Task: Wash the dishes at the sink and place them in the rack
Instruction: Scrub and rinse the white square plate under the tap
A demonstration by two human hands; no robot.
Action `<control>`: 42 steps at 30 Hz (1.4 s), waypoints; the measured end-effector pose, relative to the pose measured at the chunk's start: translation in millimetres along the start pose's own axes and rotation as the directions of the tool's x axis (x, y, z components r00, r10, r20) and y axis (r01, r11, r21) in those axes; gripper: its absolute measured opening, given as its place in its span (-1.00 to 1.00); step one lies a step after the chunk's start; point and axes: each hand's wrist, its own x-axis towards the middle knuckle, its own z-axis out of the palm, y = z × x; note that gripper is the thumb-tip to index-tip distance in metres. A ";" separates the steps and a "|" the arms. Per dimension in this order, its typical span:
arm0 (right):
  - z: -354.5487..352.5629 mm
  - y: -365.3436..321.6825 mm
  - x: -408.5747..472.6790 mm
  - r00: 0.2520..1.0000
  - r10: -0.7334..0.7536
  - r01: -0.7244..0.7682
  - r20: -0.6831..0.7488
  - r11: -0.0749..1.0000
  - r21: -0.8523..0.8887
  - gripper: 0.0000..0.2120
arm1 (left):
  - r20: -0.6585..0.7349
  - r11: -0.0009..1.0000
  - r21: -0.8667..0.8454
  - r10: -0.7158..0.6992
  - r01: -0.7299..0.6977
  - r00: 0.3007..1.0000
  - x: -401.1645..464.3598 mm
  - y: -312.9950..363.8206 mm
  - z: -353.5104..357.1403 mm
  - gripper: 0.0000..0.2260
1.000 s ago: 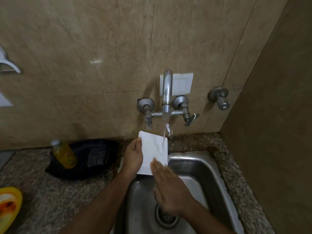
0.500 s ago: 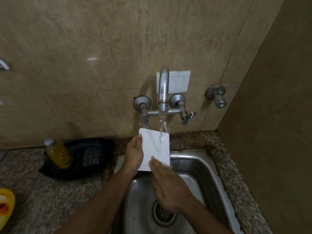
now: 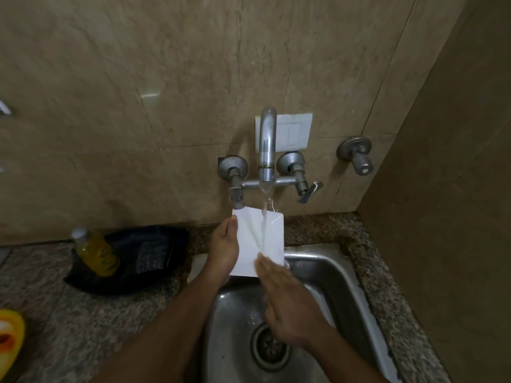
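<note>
**Rinsing of one white square plate beneath a running wall tap**

Surface and room. A speckled granite counter (image 3: pixel 91 322) ran along a wall of beige stone tiles (image 3: pixel 166 78) and met a brown side wall (image 3: pixel 456 189) at the right. One stainless steel sink (image 3: pixel 340 275) was set into the counter, with one round drain (image 3: pixel 269 346) in its floor. On the back wall were mounted one curved tap spout (image 3: pixel 267 142), two valve handles below it, one further round valve (image 3: pixel 356 154) to the right, and one white switch plate (image 3: pixel 294 131) behind the spout. A single stream of water (image 3: pixel 265 208) fell from the spout.

Task object. One white square plate (image 3: pixel 260 239) was held tilted over the rear edge of the sink, directly under the stream, which struck its face.

Hands. The left hand (image 3: pixel 224 247) gripped the plate's left edge, thumb on the front face and fingers curled behind. The right hand (image 3: pixel 284 297) lay with straight fingers together, their tips pressed on the plate's lower right part.

Other items, counted. One bottle of yellow liquid (image 3: pixel 95 251) stood on the counter to the left, against one dark pouch (image 3: pixel 143 255), possibly a refill pack, since its print was blurred. One yellow object (image 3: pixel 9 341) lay at the left frame edge.
</note>
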 end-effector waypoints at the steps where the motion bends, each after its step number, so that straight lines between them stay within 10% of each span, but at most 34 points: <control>1: -1.8 3.3 5.6 0.999 0.022 -0.022 -0.031 1.000 -0.016 -0.27 | 0.012 1.000 -0.014 -0.010 0.010 1.000 0.2 -1.1 1.4 -0.76; 26: -30.2 9.0 16.0 0.999 -0.023 0.021 -0.022 0.995 -0.101 -0.22 | 0.304 0.860 -0.277 -0.344 0.428 0.888 -0.2 1.2 41.5 -0.70; 42: -21.3 24.2 35.7 0.998 0.064 -0.064 -0.005 0.995 -0.077 -0.34 | 0.207 0.960 -0.078 -0.247 0.268 0.947 -12.0 -17.4 31.1 -0.72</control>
